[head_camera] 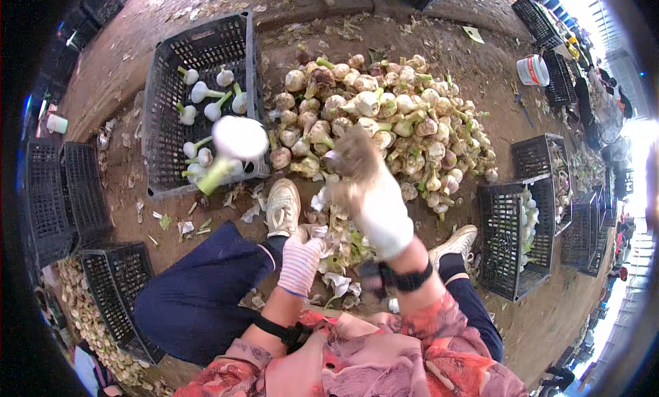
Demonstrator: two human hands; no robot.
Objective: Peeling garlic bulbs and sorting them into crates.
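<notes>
A large heap of untrimmed garlic bulbs [432,134] lies on the dirt floor. My right hand [365,191], in a soiled white glove, is blurred at the heap's near left edge; whether it holds anything cannot be told. My left hand [304,255], in a striped glove, is nearer my body by the left shoe, its fingers bent by pale husks; its grip is unclear. A black plastic crate [249,62] at the left holds several cleaned white garlic bulbs [200,92]. A large, blurred peeled bulb with a green stem [240,138] appears in mid-air over the crate's near right corner.
Loose husks [337,283] lie between my shoes [283,206]. Stacked black crates [515,242] stand at the right, one with white bulbs. More crates [118,289] and another garlic heap [92,314] are at the lower left. A white bucket [533,70] and people are at the upper right.
</notes>
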